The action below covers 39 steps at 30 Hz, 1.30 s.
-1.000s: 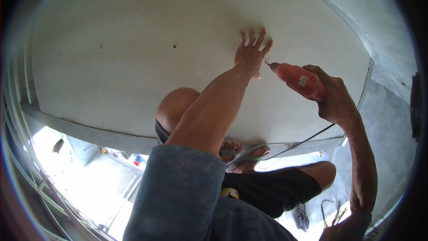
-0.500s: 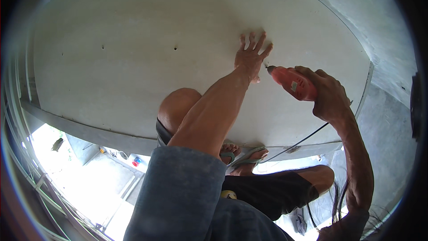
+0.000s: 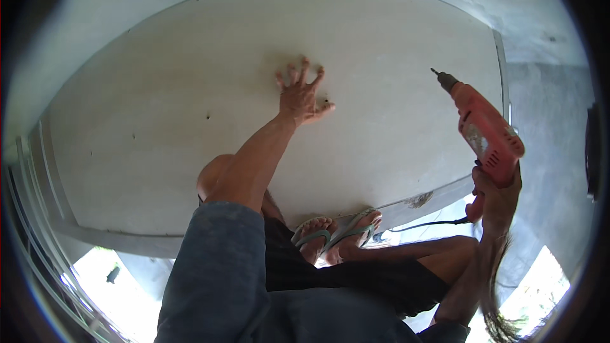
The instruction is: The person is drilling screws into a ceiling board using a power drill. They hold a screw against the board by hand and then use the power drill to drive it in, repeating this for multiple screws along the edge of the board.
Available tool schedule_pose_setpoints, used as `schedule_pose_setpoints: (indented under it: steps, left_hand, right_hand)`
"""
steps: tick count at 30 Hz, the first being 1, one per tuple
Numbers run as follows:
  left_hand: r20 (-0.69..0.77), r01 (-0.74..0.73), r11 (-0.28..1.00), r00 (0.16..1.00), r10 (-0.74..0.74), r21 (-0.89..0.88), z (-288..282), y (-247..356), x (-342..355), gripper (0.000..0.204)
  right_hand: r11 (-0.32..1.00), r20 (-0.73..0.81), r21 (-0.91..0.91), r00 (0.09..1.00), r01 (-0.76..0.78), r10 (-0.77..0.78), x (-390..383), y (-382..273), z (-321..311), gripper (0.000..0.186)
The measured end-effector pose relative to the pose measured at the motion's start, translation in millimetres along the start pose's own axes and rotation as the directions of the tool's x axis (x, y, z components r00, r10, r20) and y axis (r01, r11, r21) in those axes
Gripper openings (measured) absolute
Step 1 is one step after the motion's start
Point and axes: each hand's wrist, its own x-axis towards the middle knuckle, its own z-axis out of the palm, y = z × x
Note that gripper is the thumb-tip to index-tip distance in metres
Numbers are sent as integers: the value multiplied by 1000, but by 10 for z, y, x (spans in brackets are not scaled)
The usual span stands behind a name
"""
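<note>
My left hand (image 3: pixel 298 100) lies flat on a large pale board (image 3: pixel 254 44), its fingers spread. Close to its thumb is a small dark drilled hole (image 3: pixel 326 100). In my right hand (image 3: pixel 499 197) is a red corded power drill (image 3: pixel 488 130), gripped by its handle. The drill points up and to the left, and its bit (image 3: pixel 434 70) appears apart from the board. Another hole (image 3: pixel 208 117) shows in the board left of my left hand, with fainter marks further left.
My feet in flip-flops (image 3: pixel 346 238) rest at the board's near edge. A black power cord (image 3: pixel 426 223) runs from the drill handle toward them. Grey concrete walls (image 3: pixel 549 108) stand at right and behind. Pale rails (image 3: pixel 38 216) curve along the left, with a bright drop below.
The drill has been drawn away from the hole by my left hand, rightward and up off the board. My left hand stays flat on the board. The view has shifted.
</note>
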Motion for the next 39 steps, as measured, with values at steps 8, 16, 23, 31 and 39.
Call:
schedule_pose_setpoints:
  steps: [8, 16, 23, 31, 39]
  left_hand:
    - [-76, 0, 998, 997, 6, 70, 32, -135, 251, 58]
    - [-518, 250, 967, 823, -234, -41, 804, 635, -24, 78]
    - [-200, -967, 67, 119, 973, -247, 355, 2676, -480, 70]
    - [145, -467, 795, 882, 448, 387, -879, 379, 760, 48]
    - [247, -423, 878, 896, 369, 225, 274, -198, -170, 100]
  right_hand:
    - [956, -205, 288, 971, -60, 122, -359, 330, -578, 47]
    - [851, -261, 521, 961, 63, 88, -633, 384, -758, 43]
    - [850, -390, 525, 901, 48, 190, -955, 536, -1064, 43]
    - [661, -482, 723, 832, 201, 275, -1024, 608, -1174, 44]
    - [562, -619, 748, 679, 354, 395, -1417, 629, -1230, 48]
